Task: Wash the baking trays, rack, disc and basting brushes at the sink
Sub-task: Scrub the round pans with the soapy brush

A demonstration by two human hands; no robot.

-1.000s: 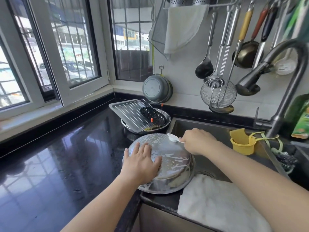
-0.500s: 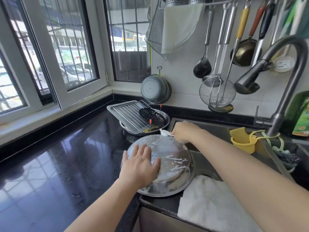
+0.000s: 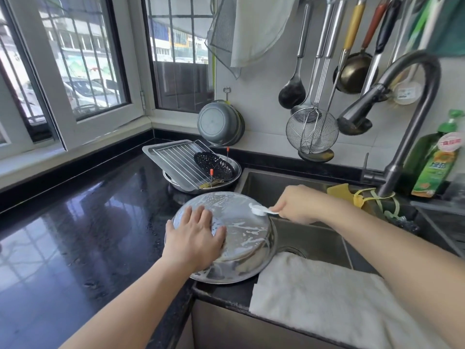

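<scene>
Black counter [image 3: 83, 222]: glossy, wet-speckled, running under the windows at far left.

Rectangular baking tray [image 3: 161, 153]: at the back of the counter, leaning over a round metal pan [image 3: 232, 173]. Wire rack [image 3: 181, 162] lies on the tray. Black perforated disc [image 3: 214, 165] is propped inside the pan, just beside the rack. Two orange-tipped handles [image 3: 211, 171] stand up from the pan; what they belong to I cannot tell.

My left hand [image 3: 195, 238]: fingers straight and spread, palm pressed flat on the upturned round tray.

Round tray [image 3: 247, 238]: bottom side up, streaked with white suds, straddling the counter edge and the sink's left rim.

White brush [image 3: 259, 210]: its head touches the tray's far right edge.

My right hand [image 3: 298, 204]: fingers curled round the brush handle, above the sink.

Sink [image 3: 312, 238]: steel basin. White cloth [image 3: 327, 298] is draped over its near rim.

Yellow cup [image 3: 339, 191]: on the far sink ledge, near the faucet [image 3: 412, 117].

Green detergent bottle [image 3: 435, 159]: far right, behind the faucet.
</scene>
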